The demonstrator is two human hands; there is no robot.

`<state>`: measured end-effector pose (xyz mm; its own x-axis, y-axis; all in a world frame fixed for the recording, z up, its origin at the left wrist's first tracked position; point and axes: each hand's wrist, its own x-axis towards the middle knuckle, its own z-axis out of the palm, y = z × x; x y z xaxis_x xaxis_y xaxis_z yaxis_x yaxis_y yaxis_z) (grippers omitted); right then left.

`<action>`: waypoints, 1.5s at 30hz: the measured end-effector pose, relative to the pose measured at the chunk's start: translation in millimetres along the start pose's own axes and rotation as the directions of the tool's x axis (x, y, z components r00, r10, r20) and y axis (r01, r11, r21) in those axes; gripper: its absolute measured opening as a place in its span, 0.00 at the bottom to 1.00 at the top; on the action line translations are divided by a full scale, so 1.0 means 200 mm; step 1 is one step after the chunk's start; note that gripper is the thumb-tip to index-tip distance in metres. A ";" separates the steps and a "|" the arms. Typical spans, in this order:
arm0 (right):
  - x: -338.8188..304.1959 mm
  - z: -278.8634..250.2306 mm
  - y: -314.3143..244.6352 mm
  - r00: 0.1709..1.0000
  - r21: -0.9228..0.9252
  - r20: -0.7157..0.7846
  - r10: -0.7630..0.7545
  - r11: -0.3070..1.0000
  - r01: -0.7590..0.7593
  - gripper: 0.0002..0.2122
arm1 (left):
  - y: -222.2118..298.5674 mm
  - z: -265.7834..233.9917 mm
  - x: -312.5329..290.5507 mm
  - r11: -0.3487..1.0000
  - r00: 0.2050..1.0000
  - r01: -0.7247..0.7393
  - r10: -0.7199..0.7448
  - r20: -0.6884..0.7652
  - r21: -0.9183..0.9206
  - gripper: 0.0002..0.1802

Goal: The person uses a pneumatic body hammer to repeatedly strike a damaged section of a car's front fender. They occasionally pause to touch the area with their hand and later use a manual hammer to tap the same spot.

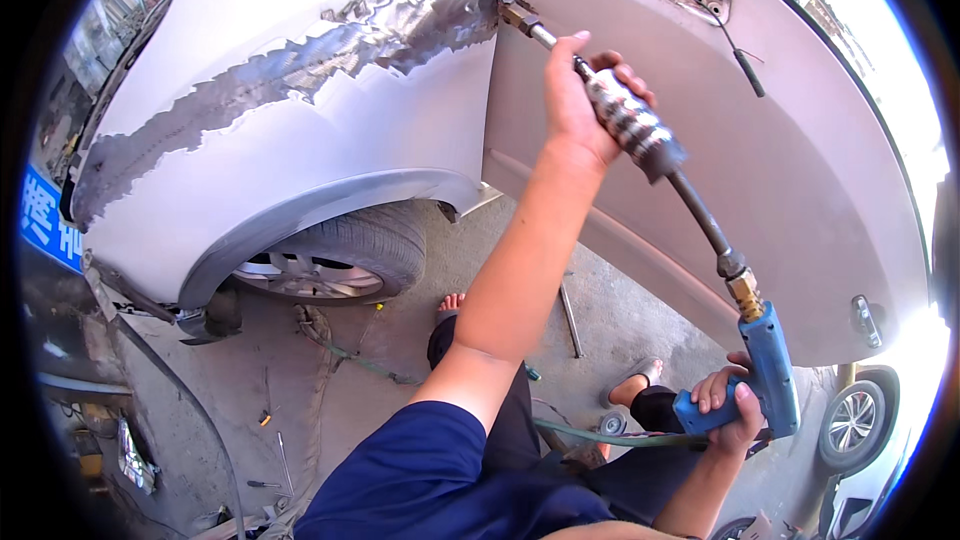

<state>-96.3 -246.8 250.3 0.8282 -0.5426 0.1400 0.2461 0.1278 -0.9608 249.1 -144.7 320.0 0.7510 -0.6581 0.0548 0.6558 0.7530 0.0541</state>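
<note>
A slide hammer dent puller slants across the view, its metal tip [518, 15] touching the rear edge of a car fender [400, 115] beside the door gap. My left hand [582, 105] is closed around the ridged sliding weight [635, 122] on the shaft. Lower right, my right hand [725, 405] grips the blue pistol-shaped handle [772, 365] at the other end. A ragged strip of bare, dented metal [270, 80] runs along the fender, with white paint on both sides.
An opened car door [720, 170] stands to the right. Below the fender is a wheel [340, 260]. A green hose [600, 437] runs to the puller's handle. On the concrete floor lie a metal rod [571, 320] and a screwdriver [285, 460]. Another car's wheel [852, 420] shows far right.
</note>
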 end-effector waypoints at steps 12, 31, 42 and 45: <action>-0.09 0.01 0.10 0.998 0.086 0.037 0.056 0.995 -0.059 0.18 | -0.32 -0.16 -0.25 0.997 0.999 0.020 -0.023 0.044 0.077 0.12; -0.06 -0.02 0.16 0.991 0.122 0.010 0.134 0.983 -0.134 0.16 | -0.16 -0.17 -0.07 0.981 0.996 0.034 -0.018 -0.085 0.192 0.10; -0.06 0.00 0.21 0.981 0.285 0.110 0.162 0.940 -0.187 0.17 | -0.40 -0.20 -0.22 0.979 0.984 -0.134 0.149 -0.097 0.152 0.09; -0.06 0.02 0.23 0.977 0.290 0.056 0.205 0.933 -0.212 0.19 | -0.38 -0.21 -0.22 0.986 0.988 -0.121 0.131 -0.087 0.113 0.10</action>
<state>-93.5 -231.3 204.2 0.8881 -0.4573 -0.0461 0.2002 0.4753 -0.8567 168.1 -172.7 271.9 0.8345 -0.5504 -0.0254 0.5469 0.8219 0.1590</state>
